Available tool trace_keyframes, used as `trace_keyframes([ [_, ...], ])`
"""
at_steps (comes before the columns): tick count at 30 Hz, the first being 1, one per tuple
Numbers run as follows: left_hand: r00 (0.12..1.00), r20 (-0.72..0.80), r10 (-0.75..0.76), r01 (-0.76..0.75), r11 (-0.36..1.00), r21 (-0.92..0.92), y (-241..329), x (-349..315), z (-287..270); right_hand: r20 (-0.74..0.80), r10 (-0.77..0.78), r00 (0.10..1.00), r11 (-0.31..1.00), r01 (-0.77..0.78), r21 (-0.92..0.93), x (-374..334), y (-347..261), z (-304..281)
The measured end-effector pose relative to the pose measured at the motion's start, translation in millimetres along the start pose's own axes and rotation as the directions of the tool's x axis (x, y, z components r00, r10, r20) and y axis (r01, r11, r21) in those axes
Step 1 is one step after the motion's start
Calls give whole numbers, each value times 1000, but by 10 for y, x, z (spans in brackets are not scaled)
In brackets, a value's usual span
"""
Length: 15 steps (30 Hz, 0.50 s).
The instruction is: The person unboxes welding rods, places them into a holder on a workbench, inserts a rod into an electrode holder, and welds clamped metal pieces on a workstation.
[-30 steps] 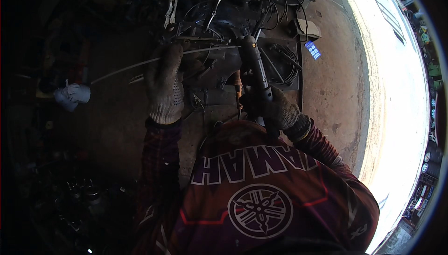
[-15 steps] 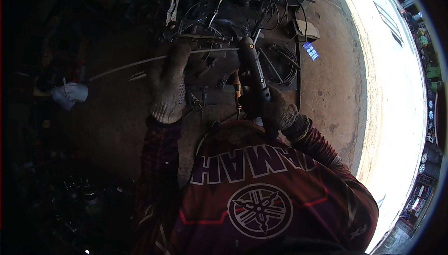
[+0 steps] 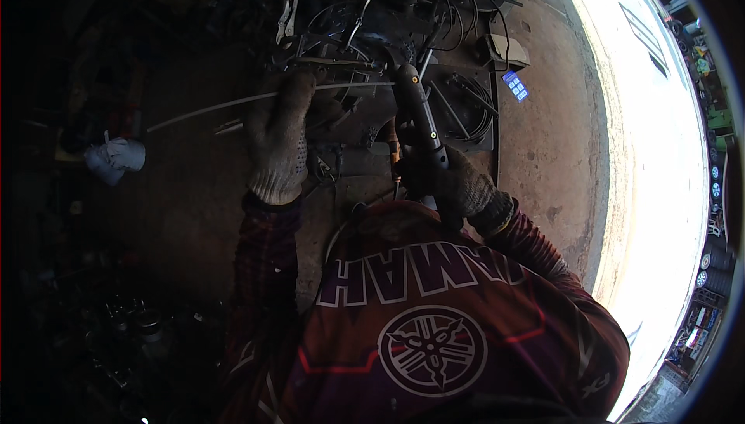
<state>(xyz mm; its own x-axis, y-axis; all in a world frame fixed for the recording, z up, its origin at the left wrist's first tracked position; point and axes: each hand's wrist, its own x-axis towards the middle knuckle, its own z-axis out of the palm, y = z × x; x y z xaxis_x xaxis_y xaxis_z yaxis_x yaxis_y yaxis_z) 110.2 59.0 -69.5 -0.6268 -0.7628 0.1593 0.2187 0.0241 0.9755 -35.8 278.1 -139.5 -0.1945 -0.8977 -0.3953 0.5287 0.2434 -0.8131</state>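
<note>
My left hand (image 3: 281, 133), in a worn knit glove, is closed around a long thin grey rod (image 3: 209, 107). The rod sticks out far to the left and bends slightly; its right end meets a dark tube-shaped piece. My right hand (image 3: 454, 179), in a dark glove, grips the lower end of this dark metal tube (image 3: 419, 109), which has small yellow-ringed spots along it. The tube leans up and away over a dark work surface; its lower end is hidden in my glove. Between my hands lies an orange-brown handle (image 3: 394, 151), its other end unclear.
Locking pliers (image 3: 288, 16) and a clamp bar (image 3: 363, 12) stand at the far side. Coiled black cable (image 3: 481, 117) lies on the dark table (image 3: 466, 138). An open box (image 3: 508, 51) and a blue card (image 3: 515, 86) are to the right. A white bundle (image 3: 115, 158) sits far left.
The upper end of the tube has shifted very slightly to the left. Both hands keep their grips and almost the same places.
</note>
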Motion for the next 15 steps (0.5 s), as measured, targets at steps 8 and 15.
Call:
trace_keyframes([
  [8, 999, -8, -47, 46, 998, -29, 4, -38, 6, 229, -188, 955, 947, 114, 301, 36, 125, -37],
  [15, 992, 62, -111, 117, 987, -108, -114, 31, -179, 129, -125, 984, 962, 89, 257, 17, 307, 55],
])
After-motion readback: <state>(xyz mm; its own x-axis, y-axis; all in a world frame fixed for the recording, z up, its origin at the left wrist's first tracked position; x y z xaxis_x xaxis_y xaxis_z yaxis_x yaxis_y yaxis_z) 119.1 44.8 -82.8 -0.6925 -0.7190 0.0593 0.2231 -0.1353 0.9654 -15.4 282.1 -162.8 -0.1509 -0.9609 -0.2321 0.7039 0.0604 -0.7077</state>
